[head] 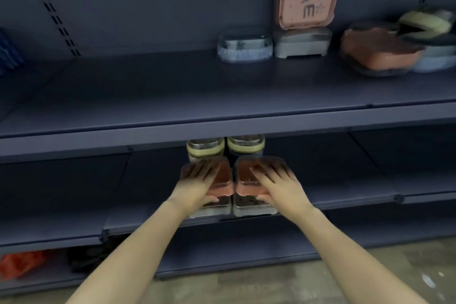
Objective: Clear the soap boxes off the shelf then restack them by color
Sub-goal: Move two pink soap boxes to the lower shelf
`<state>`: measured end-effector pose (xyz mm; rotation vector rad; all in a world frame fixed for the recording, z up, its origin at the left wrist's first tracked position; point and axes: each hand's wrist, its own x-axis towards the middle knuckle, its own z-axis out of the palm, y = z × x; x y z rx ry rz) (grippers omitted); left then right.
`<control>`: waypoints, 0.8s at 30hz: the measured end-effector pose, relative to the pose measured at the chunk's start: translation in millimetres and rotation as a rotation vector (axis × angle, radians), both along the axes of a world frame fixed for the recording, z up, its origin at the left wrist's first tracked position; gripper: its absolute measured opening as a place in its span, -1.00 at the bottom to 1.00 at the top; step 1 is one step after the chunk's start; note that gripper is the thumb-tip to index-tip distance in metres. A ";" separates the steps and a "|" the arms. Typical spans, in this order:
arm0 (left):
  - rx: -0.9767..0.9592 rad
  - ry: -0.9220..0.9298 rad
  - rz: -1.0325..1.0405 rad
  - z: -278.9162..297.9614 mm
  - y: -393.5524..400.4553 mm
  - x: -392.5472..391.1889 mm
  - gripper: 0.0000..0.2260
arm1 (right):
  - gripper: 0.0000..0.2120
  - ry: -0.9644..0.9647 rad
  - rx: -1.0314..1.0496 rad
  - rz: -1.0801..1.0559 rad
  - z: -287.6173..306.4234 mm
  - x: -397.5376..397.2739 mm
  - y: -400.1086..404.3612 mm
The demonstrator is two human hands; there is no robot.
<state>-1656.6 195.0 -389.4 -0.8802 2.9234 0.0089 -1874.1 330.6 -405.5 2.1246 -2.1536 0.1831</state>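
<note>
Head view: left hand (pixel 201 176) and right hand (pixel 276 181) each rest open, palm-down, on two pink soap boxes (pixel 256 173) on the lower shelf (pixel 345 201). Restacking seems underway; next, fetching boxes from above.

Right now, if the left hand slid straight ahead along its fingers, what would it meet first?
Probably the yellow-lidded box standing just behind the pink box that the left hand rests on; the depth between them is unclear.

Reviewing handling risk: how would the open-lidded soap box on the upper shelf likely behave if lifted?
The open soap box looks like rigid plastic, so probably stiff. Its pink lid stands upright, so it may flop shut or swing. It appears small and hollow, likely light.
</note>
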 end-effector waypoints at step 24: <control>-0.102 -0.089 0.120 -60.5 -64.3 -42.7 -0.27 | -0.29 0.070 0.102 -0.017 -61.2 -33.6 -79.1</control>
